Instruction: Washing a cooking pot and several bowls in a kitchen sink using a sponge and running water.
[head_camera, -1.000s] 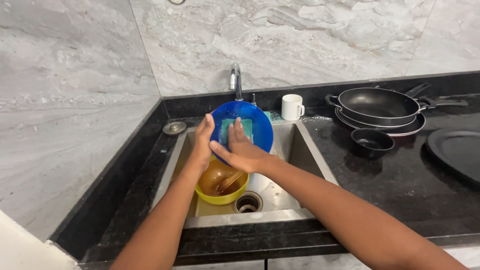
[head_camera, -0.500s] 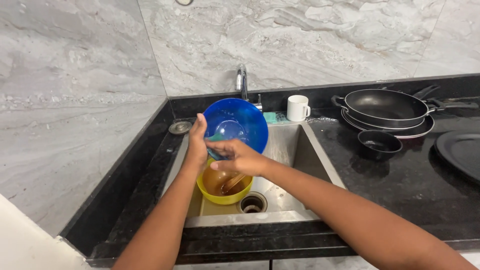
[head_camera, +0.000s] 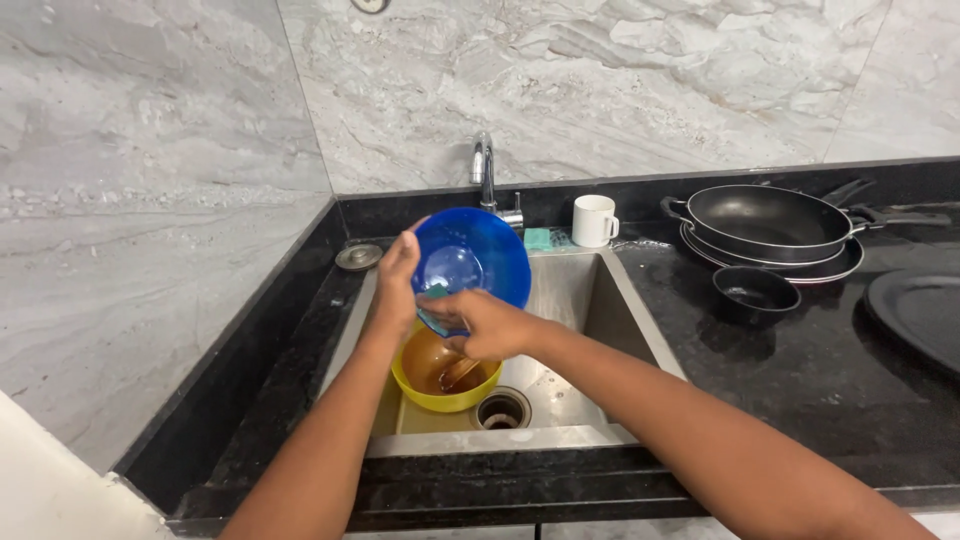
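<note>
Fingers of our left hand (head_camera: 397, 283) clamp the blue bowl (head_camera: 472, 256) above the sink (head_camera: 600, 300); right hand (head_camera: 487, 322) grips a sponge (head_camera: 433, 318), mid-scrub; yellow bowl (head_camera: 445, 375) below looks unwashed.

**Blue bowl held over sink**

Left hand (head_camera: 397, 283) grips the rim of a blue bowl (head_camera: 472, 255), tilted on edge above the sink (head_camera: 600, 330). Right hand (head_camera: 487, 322) presses a green sponge (head_camera: 434, 305) against the bowl's lower inside. A yellow bowl (head_camera: 445, 372) with brownish water sits below, beside the drain (head_camera: 502, 409). Tap (head_camera: 484, 170) behind. On the counter to the right: white mug (head_camera: 594, 220), stacked pans (head_camera: 775, 225), small black bowl (head_camera: 755, 292).
</note>
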